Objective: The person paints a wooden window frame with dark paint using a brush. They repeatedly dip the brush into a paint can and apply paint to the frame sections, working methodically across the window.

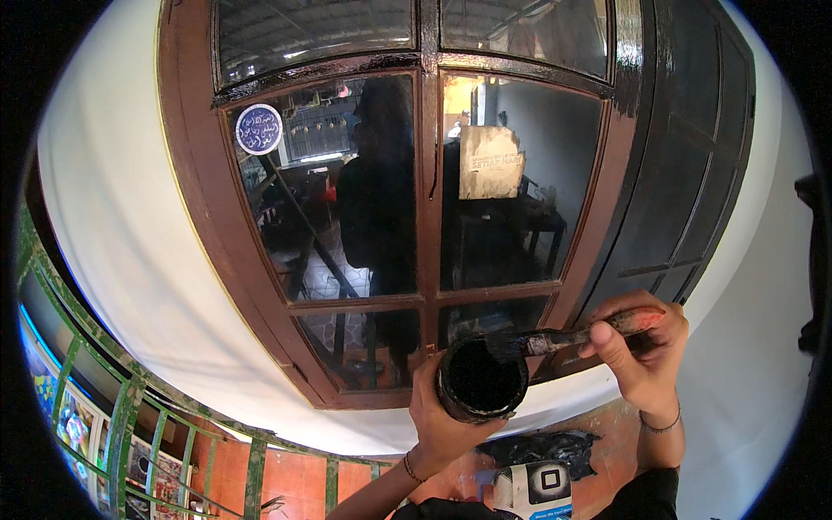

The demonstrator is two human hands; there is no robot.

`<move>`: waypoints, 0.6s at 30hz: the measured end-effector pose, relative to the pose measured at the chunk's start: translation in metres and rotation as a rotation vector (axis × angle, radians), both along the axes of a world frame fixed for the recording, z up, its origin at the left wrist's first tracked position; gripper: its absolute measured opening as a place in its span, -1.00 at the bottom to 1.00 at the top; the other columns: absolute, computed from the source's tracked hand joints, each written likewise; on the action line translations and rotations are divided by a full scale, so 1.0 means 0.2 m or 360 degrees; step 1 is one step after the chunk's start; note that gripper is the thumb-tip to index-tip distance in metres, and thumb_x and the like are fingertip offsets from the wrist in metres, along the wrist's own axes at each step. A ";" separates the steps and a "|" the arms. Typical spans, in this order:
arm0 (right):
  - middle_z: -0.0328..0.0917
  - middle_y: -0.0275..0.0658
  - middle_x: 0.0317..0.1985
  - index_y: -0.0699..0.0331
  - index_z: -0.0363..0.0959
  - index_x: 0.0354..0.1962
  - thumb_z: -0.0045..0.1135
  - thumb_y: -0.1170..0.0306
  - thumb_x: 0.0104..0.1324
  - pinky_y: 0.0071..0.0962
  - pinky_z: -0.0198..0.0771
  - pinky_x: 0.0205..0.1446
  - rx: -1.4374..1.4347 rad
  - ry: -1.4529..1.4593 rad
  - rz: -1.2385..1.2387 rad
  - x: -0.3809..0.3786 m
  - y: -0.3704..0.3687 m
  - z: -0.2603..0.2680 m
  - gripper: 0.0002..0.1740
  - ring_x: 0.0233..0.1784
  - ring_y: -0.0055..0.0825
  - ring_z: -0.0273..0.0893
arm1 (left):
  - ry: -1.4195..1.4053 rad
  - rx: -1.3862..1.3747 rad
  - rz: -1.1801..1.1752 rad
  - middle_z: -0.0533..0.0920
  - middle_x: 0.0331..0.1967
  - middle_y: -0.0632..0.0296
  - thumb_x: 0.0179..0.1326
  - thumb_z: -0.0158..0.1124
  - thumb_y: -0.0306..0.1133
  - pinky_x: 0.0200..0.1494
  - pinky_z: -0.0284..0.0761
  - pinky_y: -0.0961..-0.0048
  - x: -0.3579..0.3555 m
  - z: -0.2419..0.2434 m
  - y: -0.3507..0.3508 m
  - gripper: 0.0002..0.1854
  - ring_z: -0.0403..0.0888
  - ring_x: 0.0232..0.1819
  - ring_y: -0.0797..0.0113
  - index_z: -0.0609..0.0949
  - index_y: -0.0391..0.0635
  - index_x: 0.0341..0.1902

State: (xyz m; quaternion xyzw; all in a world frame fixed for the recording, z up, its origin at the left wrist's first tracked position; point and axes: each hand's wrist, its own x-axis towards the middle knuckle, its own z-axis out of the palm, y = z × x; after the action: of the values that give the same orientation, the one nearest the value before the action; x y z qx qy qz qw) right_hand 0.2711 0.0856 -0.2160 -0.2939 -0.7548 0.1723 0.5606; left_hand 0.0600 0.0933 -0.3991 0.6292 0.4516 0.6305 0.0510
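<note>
My left hand grips a round can of dark paint from its left side and underneath. In my right hand is a paintbrush with a worn red-tipped handle, its dark bristles at the can's upper right rim. Beyond them stands a wooden window frame with glass panes. Its upper bars look glossy black, while the lower bars are brown. A dark drip runs down the middle bar. A round blue sticker and a torn paper sticker are on the glass.
A dark panelled shutter stands at the right, against a white wall. Green-painted metal rails curve along the lower left. On the orange tiled floor lie a crumpled black plastic sheet and a white printed package.
</note>
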 end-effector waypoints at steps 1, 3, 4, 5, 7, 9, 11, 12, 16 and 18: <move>0.74 -0.19 -0.43 0.45 0.64 -0.25 0.44 0.52 0.35 -0.60 0.60 -0.31 0.0026 -0.0004 0.0012 -0.01 -0.01 0.00 -0.85 -0.42 -0.55 0.75 | -0.0001 0.0004 -0.0001 0.62 0.16 -0.05 -0.34 0.87 -0.08 0.25 0.57 0.11 0.00 0.01 0.00 0.18 0.66 0.19 0.06 0.36 -0.25 0.37; 0.74 -0.19 -0.44 0.45 0.63 -0.24 0.44 0.53 0.35 -0.59 0.61 -0.31 0.0029 0.0009 0.0019 -0.02 -0.02 0.01 -0.85 -0.42 -0.54 0.75 | -0.0016 0.0012 -0.0015 0.61 0.16 -0.05 -0.34 0.87 -0.08 0.25 0.56 0.11 -0.01 0.02 0.00 0.18 0.66 0.18 0.05 0.36 -0.25 0.37; 0.73 -0.19 -0.44 0.45 0.63 -0.24 0.43 0.53 0.35 -0.59 0.61 -0.31 0.0024 0.0007 0.0015 -0.02 -0.02 0.02 -0.85 -0.42 -0.55 0.74 | -0.0015 0.0013 -0.0015 0.61 0.16 -0.05 -0.34 0.87 -0.08 0.25 0.56 0.11 -0.01 0.03 -0.01 0.18 0.66 0.18 0.05 0.36 -0.25 0.37; 0.73 -0.19 -0.44 0.45 0.63 -0.24 0.43 0.53 0.35 -0.59 0.61 -0.31 0.0017 0.0003 0.0012 -0.03 -0.03 0.02 -0.85 -0.41 -0.55 0.74 | -0.0022 0.0008 -0.0021 0.61 0.16 -0.05 -0.34 0.87 -0.08 0.25 0.56 0.11 -0.02 0.03 -0.01 0.18 0.65 0.18 0.05 0.36 -0.25 0.37; 0.73 -0.20 -0.45 0.46 0.63 -0.24 0.43 0.54 0.35 -0.59 0.61 -0.31 0.0029 -0.0012 0.0010 -0.04 -0.04 0.03 -0.85 -0.41 -0.56 0.74 | -0.0037 0.0015 -0.0025 0.61 0.15 -0.04 -0.35 0.87 -0.08 0.25 0.56 0.11 -0.02 0.04 -0.01 0.19 0.65 0.18 0.05 0.36 -0.25 0.37; 0.73 -0.20 -0.45 0.46 0.63 -0.24 0.43 0.54 0.35 -0.60 0.60 -0.31 0.0025 -0.0018 0.0002 -0.04 -0.05 0.03 -0.85 -0.41 -0.56 0.74 | -0.0052 0.0029 -0.0027 0.60 0.15 -0.04 -0.36 0.88 -0.08 0.25 0.55 0.11 -0.02 0.04 -0.02 0.19 0.64 0.18 0.05 0.36 -0.26 0.37; 0.73 -0.20 -0.46 0.46 0.63 -0.24 0.43 0.54 0.35 -0.60 0.60 -0.31 0.0067 -0.0026 0.0012 -0.05 -0.06 0.03 -0.85 -0.41 -0.57 0.74 | -0.0026 0.0021 -0.0017 0.60 0.14 -0.04 -0.36 0.88 -0.08 0.25 0.56 0.11 -0.03 0.04 -0.02 0.20 0.65 0.18 0.05 0.36 -0.27 0.37; 0.74 -0.21 -0.46 0.46 0.63 -0.24 0.43 0.54 0.35 -0.60 0.60 -0.31 0.0071 -0.0022 0.0012 -0.05 -0.06 0.03 -0.85 -0.41 -0.57 0.74 | -0.0030 0.0015 -0.0020 0.60 0.14 -0.04 -0.36 0.88 -0.08 0.24 0.56 0.11 -0.03 0.04 -0.02 0.20 0.65 0.17 0.04 0.36 -0.27 0.37; 0.74 -0.21 -0.45 0.45 0.63 -0.24 0.43 0.54 0.35 -0.59 0.60 -0.31 0.0081 -0.0064 0.0000 -0.06 -0.07 0.04 -0.86 -0.41 -0.57 0.74 | -0.0061 0.0004 -0.0040 0.61 0.14 -0.05 -0.35 0.87 -0.06 0.22 0.59 0.12 -0.03 0.04 -0.03 0.20 0.67 0.16 0.04 0.36 -0.28 0.36; 0.74 -0.21 -0.45 0.45 0.63 -0.23 0.43 0.54 0.35 -0.59 0.60 -0.31 0.0078 -0.0046 0.0013 -0.06 -0.07 0.04 -0.86 -0.40 -0.57 0.74 | -0.0073 0.0021 -0.0061 0.61 0.14 -0.05 -0.34 0.87 -0.06 0.22 0.60 0.12 -0.03 0.04 -0.03 0.20 0.68 0.15 0.04 0.35 -0.28 0.37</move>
State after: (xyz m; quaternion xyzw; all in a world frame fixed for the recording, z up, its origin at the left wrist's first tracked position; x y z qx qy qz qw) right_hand 0.2584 0.0708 -0.2085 -0.2795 -0.7679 0.1519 0.5560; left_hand 0.0544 0.0873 -0.3911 0.6235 0.4340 0.6465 0.0692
